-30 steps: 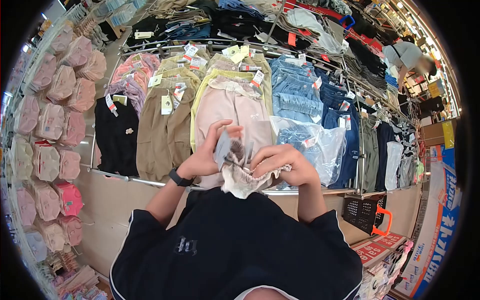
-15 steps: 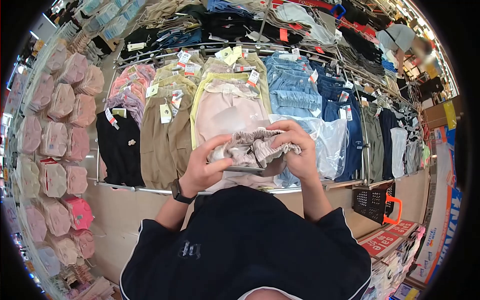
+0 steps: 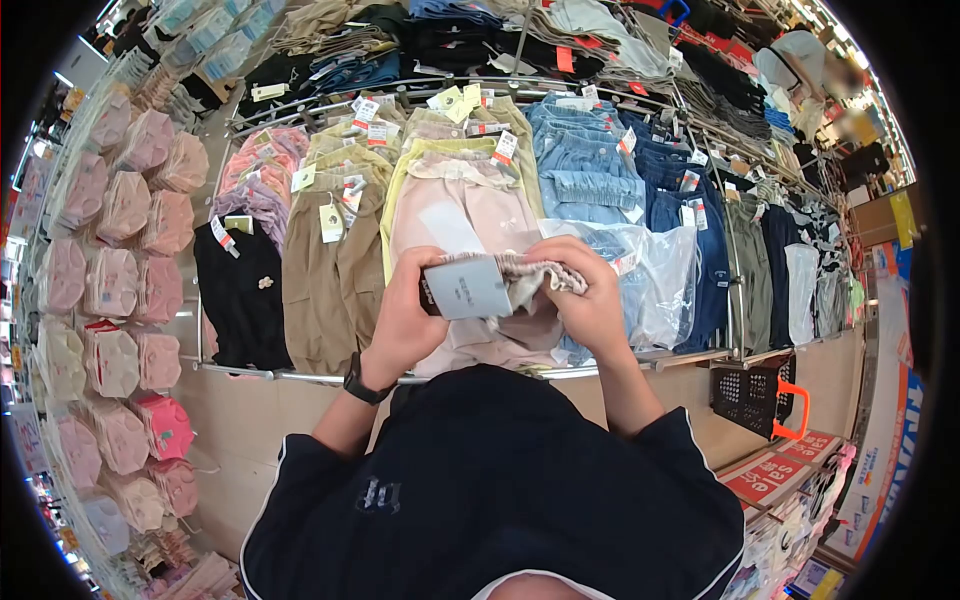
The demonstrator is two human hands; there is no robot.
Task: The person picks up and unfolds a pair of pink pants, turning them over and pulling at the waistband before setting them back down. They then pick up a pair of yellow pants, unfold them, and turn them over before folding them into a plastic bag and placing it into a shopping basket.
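Observation:
Pale pinkish trousers with a gathered elastic waistband hang between my two hands, above the rack. My left hand is closed around the left end of the waistband and the edge of a grey hang tag with printed lettering. On the other end, my right hand pinches the ruffled waistband. Behind them lies a light pink pair of trousers with a ruffled waist. A clear plastic bag is just beyond my right hand.
Tan trousers, a black garment and blue jeans hang on the metal rack. Pink packaged items line the left wall. A black basket with an orange handle stands at right. Another person is at upper right.
The waistband has been turned, and the grey tag has swung up to face me. My left hand now grips beside the tag; my right hand has shifted slightly left.

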